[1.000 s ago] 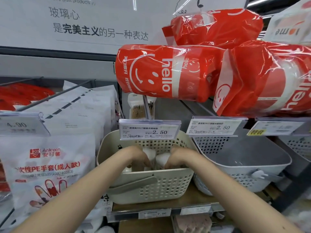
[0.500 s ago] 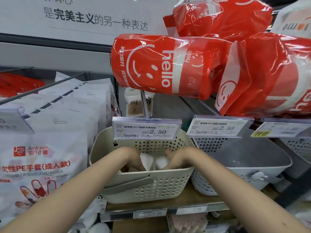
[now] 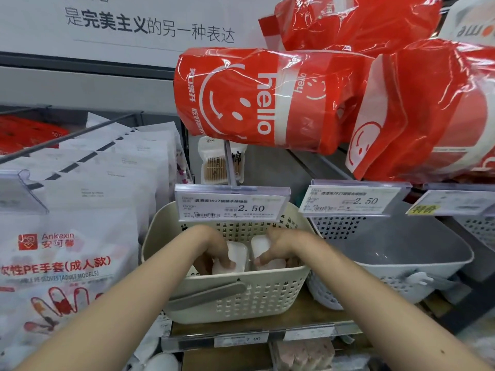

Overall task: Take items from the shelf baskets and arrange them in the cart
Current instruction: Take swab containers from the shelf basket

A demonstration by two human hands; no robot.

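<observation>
Cream plastic, pierced with small holes, makes up the basket (image 3: 230, 293) you are reaching into; it sits on the shelf (image 3: 267, 321) with a grey handle folded against its front wall. Both of your hands are down inside it. Your left hand (image 3: 211, 247) has its fingers curled over a white packet (image 3: 237, 254), which lies just under and to the right of your palm. Your right hand (image 3: 281, 246) mirrors it, fingers bent around a second white packet (image 3: 261, 245) that shows just left of your knuckles. The two packets stand side by side, nearly touching, in the middle of the basket, so your hands are close together with only the packets between them. More white packets lie lower in the basket, partly hidden.

A price tag (image 3: 231, 203) reading 2.50 hangs over the basket's far rim. Just to the right sits a grey basket (image 3: 401, 253) under a matching tag. Red bags (image 3: 262, 100) printed with "hello" and a smiling face hang above. White glove packs (image 3: 67, 253) fill the rack on your left.
</observation>
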